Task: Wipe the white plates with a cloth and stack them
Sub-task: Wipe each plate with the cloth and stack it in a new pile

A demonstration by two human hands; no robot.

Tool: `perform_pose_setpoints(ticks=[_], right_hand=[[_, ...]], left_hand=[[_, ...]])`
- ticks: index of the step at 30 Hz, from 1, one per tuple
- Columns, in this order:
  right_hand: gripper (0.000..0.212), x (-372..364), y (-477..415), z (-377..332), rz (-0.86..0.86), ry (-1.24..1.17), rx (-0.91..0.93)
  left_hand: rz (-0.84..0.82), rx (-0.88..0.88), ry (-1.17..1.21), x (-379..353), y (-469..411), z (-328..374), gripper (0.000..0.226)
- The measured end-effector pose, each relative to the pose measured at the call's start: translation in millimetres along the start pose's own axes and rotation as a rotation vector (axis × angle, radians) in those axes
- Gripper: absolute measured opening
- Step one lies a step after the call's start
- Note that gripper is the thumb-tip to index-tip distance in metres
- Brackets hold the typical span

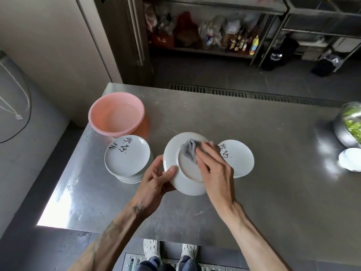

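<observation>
— Which way does the plate (pixel 172 151) face?

— Its underside is turned up toward the person, foot ring showing. It is round and held a little tilted above the tabletop (pixel 254 124), between the stack of plates (pixel 127 157) on the left and a single plate (pixel 241 160) lying on the right.

— Who holds it?

— The left hand (pixel 156 178) grips its near-left rim, thumb laid over the edge onto the underside and the other fingers curled beneath. The right hand (pixel 213 169) has its fingers straight and close together, pressing a crumpled grey cloth (pixel 188 150) flat against the underside. Those fingertips are blurred.

— Any writing?

— The top plate of the stack carries black brush characters along its far edge, with a small reddish mark among them. The single plate has the same kind of lettering, partly hidden by the right hand. The strokes are too cursive to read.

— What else stands there?

— A pink basin (pixel 97 122) just behind the stack, and a metal bowl (pixel 340 133) of greens at the right edge.
</observation>
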State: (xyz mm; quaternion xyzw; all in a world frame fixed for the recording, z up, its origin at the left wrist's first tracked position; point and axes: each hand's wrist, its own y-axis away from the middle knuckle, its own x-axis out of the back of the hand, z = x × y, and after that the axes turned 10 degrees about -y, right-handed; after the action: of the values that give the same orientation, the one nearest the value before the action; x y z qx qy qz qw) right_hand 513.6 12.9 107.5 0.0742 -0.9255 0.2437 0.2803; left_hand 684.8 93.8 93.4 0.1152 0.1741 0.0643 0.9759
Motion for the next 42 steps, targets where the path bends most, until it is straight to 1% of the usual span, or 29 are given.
perform_pose_setpoints(ticks=[1, 3, 4, 5, 8, 9, 13, 15, 17, 20, 21, 23, 25, 28, 30, 34, 35, 37, 39, 42], right_hand=[[0.03, -3.5, 5.1, -5.3, -0.033, -0.004, 0.04], [0.033, -9.1, 19.1, -11.8, -0.139, -0.028, 0.176], [0.035, -7.9, 20.6, -10.0, -0.16, -0.039, 0.212], [0.035, -4.7, 16.0, -6.1, -0.145, -0.039, 0.203], [0.031, 5.5, -1.1, 2.3, 0.003, -0.025, 0.02], [0.03, 4.6, 0.4, 0.3, 0.015, -0.022, 0.003], [0.037, -5.0, 23.6, -11.4, -0.106, -0.024, 0.175], [0.038, -4.2, 13.8, -13.6, -0.068, -0.004, 0.166], [0.034, -3.0, -5.4, -20.0, -0.038, 0.033, 0.155], [0.027, 0.1, -29.4, -28.1, -0.113, 0.047, 0.227], [0.027, 2.0, -36.2, -27.9, -0.152, 0.032, 0.224], [0.028, 7.9, -46.9, -24.8, -0.219, -0.008, 0.164], [0.029, 13.6, -52.8, -18.4, -0.242, -0.071, 0.061], [0.028, 24.4, -49.8, -3.4, -0.165, -0.17, -0.137], [0.028, 24.2, -34.9, 2.5, -0.09, -0.206, -0.222], [0.03, 5.8, 15.3, -4.6, 0.051, -0.168, -0.287], [0.03, 2.3, 25.9, -6.5, 0.059, -0.158, -0.293], [0.03, -0.1, 37.7, -8.7, 0.016, -0.143, -0.276], [0.03, 2.2, 29.2, -5.5, -0.009, -0.13, -0.27], [0.027, 3.8, 6.6, -4.5, 0.073, -0.104, -0.31]], left_hand=[[0.001, -0.004, 0.003, -0.4, -0.9, 0.5, 0.04], [-0.009, -0.016, 0.012, 0.3, -1.9, 0.9, 0.038], [-0.015, -0.021, 0.014, 1.4, -1.3, 0.9, 0.036], [-0.017, -0.026, 0.015, 2.5, -0.4, 1.0, 0.035], [-0.009, -0.023, 0.009, 4.2, 1.7, 1.8, 0.038], [-0.009, -0.024, 0.007, 4.5, 2.1, 2.1, 0.038], [-0.034, -0.03, 0.0, 5.1, 2.5, 4.0, 0.035], [-0.052, -0.02, -0.012, 3.3, 2.9, 5.0, 0.038], [-0.059, -0.013, -0.017, 1.3, 3.1, 5.8, 0.04], [-0.053, -0.016, -0.028, 3.3, 2.9, 9.8, 0.042], [-0.058, -0.016, -0.039, 4.3, 2.8, 11.0, 0.043], [-0.071, -0.005, -0.054, 6.1, 4.4, 11.2, 0.042], [-0.059, -0.006, -0.053, 8.3, 5.9, 10.0, 0.041], [-0.02, -0.019, -0.014, 11.2, 7.5, 8.1, 0.041], [0.016, -0.028, 0.014, 11.2, 7.0, 6.8, 0.04], [0.09, -0.024, 0.076, 2.5, 2.6, -0.2, 0.039], [0.106, -0.024, 0.087, 0.5, 2.3, -2.4, 0.038], [0.123, -0.016, 0.118, -1.4, 2.7, -7.9, 0.037], [0.115, -0.007, 0.11, -2.9, 3.1, -11.4, 0.037], [0.081, -0.006, 0.055, -11.3, -2.5, -10.4, 0.039]])
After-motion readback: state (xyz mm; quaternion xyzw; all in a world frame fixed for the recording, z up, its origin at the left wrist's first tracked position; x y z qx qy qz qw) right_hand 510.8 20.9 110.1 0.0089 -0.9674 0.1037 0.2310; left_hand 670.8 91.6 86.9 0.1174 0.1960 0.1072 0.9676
